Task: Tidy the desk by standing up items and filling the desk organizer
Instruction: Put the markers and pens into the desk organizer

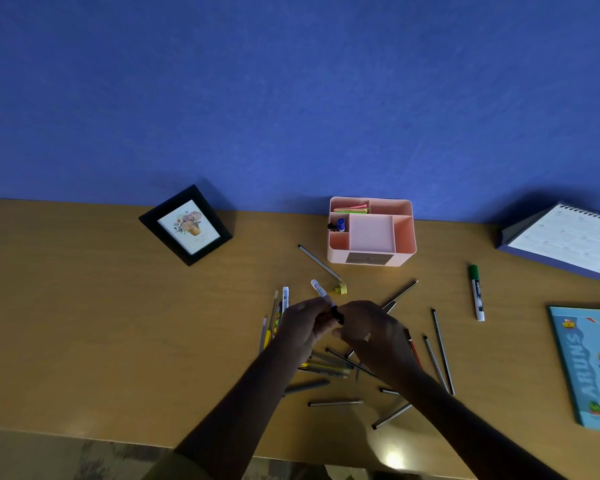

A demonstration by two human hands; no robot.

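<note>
— What lies nearest, under the wrists?

— Loose pens and pencils, scattered flat on the desk, crossing one another below and to both sides of the hands.

— And the hands?

— They meet over that pile. The left hand is curled round a white marker, whose printed barrel sticks out past its fingers, away from the person. The right hand pinches the black cap at the marker's near end, between the two hands. Whether the cap is fully seated, I cannot tell.

— Just beyond the fingers?

— A small yellow piece near the marker's tip, and a grey pencil lying slantwise past it.

— The organizer?

— The pink organizer stands farther out, ahead of the right hand, against the blue wall. A blue-capped marker stands in its left compartment; coloured strips lie in the back one.

— Off to the sides?

— A picture frame upright far beyond the left hand; a green marker, a book and a calendar out past the right.
</note>
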